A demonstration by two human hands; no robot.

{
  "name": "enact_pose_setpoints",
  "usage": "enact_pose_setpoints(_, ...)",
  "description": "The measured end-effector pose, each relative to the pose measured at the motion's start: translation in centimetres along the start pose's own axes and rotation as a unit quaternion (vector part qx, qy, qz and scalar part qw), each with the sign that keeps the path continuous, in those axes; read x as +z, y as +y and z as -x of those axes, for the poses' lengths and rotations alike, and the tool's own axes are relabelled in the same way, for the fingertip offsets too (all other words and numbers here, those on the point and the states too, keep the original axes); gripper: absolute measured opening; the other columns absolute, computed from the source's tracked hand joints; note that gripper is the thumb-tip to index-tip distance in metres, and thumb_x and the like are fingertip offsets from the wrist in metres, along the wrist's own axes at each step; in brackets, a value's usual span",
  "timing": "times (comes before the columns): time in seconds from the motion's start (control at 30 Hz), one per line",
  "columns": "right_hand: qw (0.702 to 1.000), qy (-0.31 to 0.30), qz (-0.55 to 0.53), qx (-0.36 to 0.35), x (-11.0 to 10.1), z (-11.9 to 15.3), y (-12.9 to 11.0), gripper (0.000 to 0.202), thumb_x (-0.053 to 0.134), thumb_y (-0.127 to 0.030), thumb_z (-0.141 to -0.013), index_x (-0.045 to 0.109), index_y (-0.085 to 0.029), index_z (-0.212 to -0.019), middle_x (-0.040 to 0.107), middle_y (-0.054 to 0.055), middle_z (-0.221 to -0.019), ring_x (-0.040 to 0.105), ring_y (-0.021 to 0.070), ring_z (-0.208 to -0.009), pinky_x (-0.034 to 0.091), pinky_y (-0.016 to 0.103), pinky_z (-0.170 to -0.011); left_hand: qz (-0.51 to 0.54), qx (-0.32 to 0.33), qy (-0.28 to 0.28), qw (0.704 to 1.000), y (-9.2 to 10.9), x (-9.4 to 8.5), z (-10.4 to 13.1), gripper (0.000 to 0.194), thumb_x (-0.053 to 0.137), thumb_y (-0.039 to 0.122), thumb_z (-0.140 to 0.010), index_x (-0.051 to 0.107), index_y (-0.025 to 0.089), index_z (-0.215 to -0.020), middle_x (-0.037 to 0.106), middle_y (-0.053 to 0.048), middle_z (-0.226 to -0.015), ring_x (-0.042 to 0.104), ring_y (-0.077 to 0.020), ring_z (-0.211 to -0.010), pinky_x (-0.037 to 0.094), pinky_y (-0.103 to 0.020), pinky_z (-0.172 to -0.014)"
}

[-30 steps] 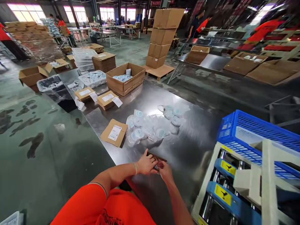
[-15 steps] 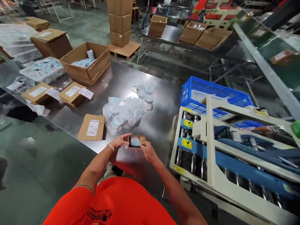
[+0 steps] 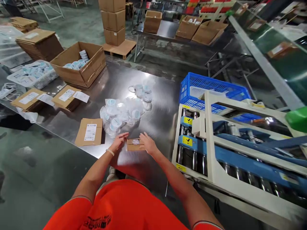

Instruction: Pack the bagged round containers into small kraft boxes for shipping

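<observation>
- Lowered onto the surface [image 3: 163,115] since the earlier frame, the small cardboard box [image 3: 133,147] now sits flat; half a second ago both hands held its two ends, and the left hand [image 3: 120,142] has since come off.
- It lies near the front edge, just beyond the person's waist, open side up (something glossy, too small to name, shows inside).
- The left hand's grip is loose: fingers apart, just beside the box's left end, holding nothing; whether a fingertip brushes the cardboard I cannot tell.
- The right hand [image 3: 148,144] lies over the right end with fingers extended; whether its thumb pinches the wall is hidden, so I cannot tell if that grip is clamped.
- Pressure from the right hand alone could skid or tip the box, since nothing clearly braces the left end and the metal looks slick (my judgement).
- Pressing hard there might also crease the cardboard or squash the contents.
- A wide left sweep could catch the labelled carton [image 3: 89,131] along the front edge, or scatter the wrapped discs [image 3: 123,112] lying nearer the middle.
</observation>
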State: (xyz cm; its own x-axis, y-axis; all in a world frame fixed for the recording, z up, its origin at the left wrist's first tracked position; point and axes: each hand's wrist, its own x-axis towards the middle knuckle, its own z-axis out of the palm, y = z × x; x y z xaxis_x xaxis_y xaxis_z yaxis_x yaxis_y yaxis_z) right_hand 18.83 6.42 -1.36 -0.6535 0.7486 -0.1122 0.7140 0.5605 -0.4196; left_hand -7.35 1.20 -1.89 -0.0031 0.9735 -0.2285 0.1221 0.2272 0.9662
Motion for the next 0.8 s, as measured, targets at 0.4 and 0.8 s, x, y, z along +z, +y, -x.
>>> enact_pose_setpoints(0.4, 1.000, 0.007, 0.006, 0.027, 3.1, 3.5, 1.3, 0.108, 0.087, -0.053, -0.084, 0.034, -0.023, -0.173, 0.030, 0.019, -0.180, 0.021, 0.0439, -0.168, 0.026, 0.063, -0.133, -0.541, 0.069, -0.042, 0.837, 0.7, 6.0, 2.3, 0.107, 0.077, 0.068, -0.085, 0.041, 0.006, -0.164, 0.048, -0.035, -0.162, 0.027, -0.0577, -0.161, 0.023, -0.078, -0.125)
enact_pose_setpoints(0.8, 0.918, 0.239, -0.019, 0.317, 10.7, 10.6, 8.5, 0.060, 0.051, -0.046, -0.106, 0.051, -0.015, -0.157, 0.051, 0.029, -0.163, 0.042, 0.0461, -0.156, 0.047, 0.067, -0.113, -0.504, 0.197, -0.113, 0.833, 6.3, 19.3, -18.0, 0.082, 0.091, 0.053, -0.076, 0.061, 0.006, -0.136, 0.064, -0.026, -0.131, 0.057, -0.0433, -0.122, 0.042, -0.053, -0.111)
